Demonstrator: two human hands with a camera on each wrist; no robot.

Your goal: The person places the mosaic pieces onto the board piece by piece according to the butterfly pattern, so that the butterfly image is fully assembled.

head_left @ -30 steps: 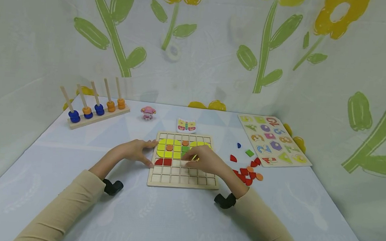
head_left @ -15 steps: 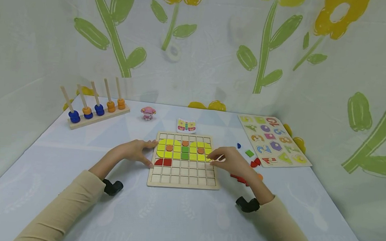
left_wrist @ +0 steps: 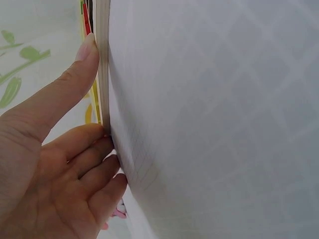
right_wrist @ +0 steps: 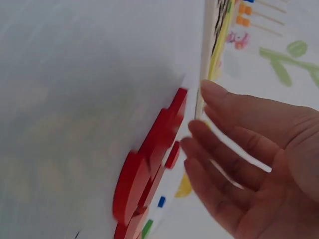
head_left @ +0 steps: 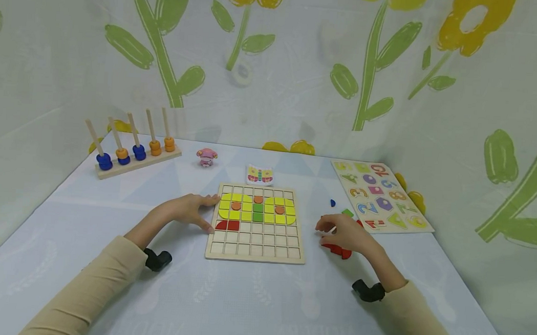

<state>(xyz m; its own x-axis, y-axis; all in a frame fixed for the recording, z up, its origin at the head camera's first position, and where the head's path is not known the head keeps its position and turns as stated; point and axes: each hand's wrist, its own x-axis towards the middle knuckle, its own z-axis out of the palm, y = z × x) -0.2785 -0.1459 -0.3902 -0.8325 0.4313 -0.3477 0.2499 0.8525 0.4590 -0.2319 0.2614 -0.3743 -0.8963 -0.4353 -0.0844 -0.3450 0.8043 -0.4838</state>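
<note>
My left hand [head_left: 186, 209] touches the left edge of a wooden grid board [head_left: 254, 258], thumb at the near part of that edge and fingers farther back. In the left wrist view the thumb [left_wrist: 75, 74] lies along the board's side. Yellow, green and orange pieces fill several of the board's upper squares, and two red pieces [head_left: 228, 225] sit below them on the left. Right of the board, my right hand [head_left: 348, 235] hovers with loosely bent fingers above loose red pieces [head_left: 336, 250]. In the right wrist view nothing is between its fingers, and the red pieces [right_wrist: 149, 144] lie beside the fingertips.
A butterfly pattern card [head_left: 260, 175] is behind the board, with a pink figurine [head_left: 206, 156] to its left. A peg stacker [head_left: 135, 162] stands back left. At back right lies a number puzzle [head_left: 379, 197], near a green piece [head_left: 347, 212] and a blue piece [head_left: 333, 203].
My right hand has moved right, from over the middle of the board to the loose red pieces, uncovering the board's right side. The left hand has stayed at the left edge.
</note>
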